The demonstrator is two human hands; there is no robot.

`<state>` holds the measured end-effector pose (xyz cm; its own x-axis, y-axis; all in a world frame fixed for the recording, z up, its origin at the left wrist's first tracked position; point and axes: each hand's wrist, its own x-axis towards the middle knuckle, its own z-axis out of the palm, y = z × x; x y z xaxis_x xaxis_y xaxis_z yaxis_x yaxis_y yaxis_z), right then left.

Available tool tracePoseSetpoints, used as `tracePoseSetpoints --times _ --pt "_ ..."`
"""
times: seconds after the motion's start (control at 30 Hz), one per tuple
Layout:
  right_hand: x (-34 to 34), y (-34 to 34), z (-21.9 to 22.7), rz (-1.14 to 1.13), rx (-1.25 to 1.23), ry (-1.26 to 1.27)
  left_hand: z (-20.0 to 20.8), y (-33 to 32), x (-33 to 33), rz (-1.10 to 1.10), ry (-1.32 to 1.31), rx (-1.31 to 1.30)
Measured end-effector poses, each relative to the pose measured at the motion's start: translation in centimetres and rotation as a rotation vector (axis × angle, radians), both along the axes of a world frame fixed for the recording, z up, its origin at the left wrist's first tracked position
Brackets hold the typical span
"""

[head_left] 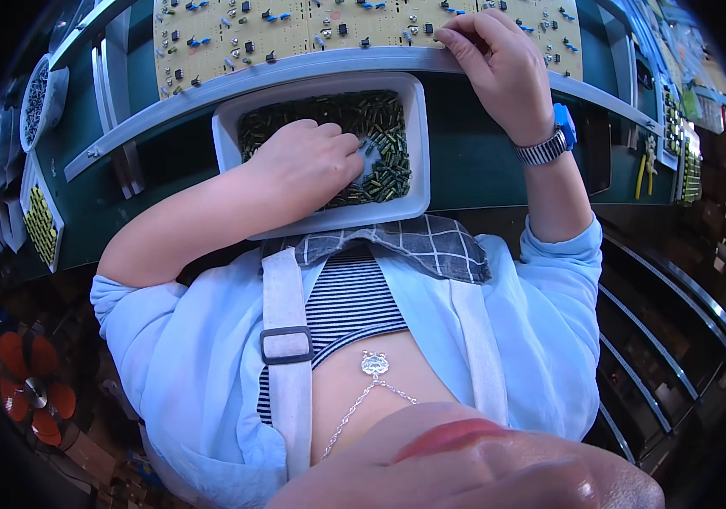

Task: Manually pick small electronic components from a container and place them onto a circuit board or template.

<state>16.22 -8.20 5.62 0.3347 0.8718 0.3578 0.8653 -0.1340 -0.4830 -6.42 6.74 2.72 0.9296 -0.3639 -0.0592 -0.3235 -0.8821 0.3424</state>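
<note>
My left hand (308, 165) lies inside a white rectangular tray (420, 153). Its fingers are bunched down into a heap of small dark green and gold cylindrical components (384, 119). My right hand (503, 64), with a striped band and blue watch (554, 140) on the wrist, reaches past the tray. Its bent fingertips rest on a yellow circuit board (235, 34) studded with small blue and black parts. What the fingertips pinch is hidden. The board sits behind a curved pale metal rail (295, 66).
A white bowl of small parts (40, 97) and a bin of yellow parts (40, 222) stand at the left on the green bench (473, 161). Yellow-handled pliers (641, 174) and more bins hang at the right. A red fan (36, 392) sits low on the left.
</note>
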Motion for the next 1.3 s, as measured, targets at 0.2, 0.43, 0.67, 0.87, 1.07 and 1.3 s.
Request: tracePoseSetpoints --times 0.2,0.43,0.67,0.87,1.07,1.3 --pt "-0.3 0.5 1.0 0.014 -0.048 -0.119 0.2 -0.4 -0.2 0.061 -0.066 -0.098" --pt "-1.9 1.3 2.9 -0.021 -0.082 -0.233 0.1 -0.3 -0.1 0.081 -0.061 -0.179" --pt "-2.2 1.6 2.7 -0.046 -0.053 -0.267 -1.0 -0.9 -0.1 0.034 -0.15 -0.1" --pt "-2.2 1.7 2.8 -0.03 -0.031 -0.283 -0.4 -0.9 -0.2 0.008 -0.095 -0.052" --pt "-1.2 3.1 0.2 0.152 0.386 -0.148 -0.6 -1.1 0.2 -0.016 -0.139 -0.058" --pt "-2.3 1.2 2.9 0.023 -0.011 -0.444 1.5 0.1 0.1 0.125 -0.137 -0.38"
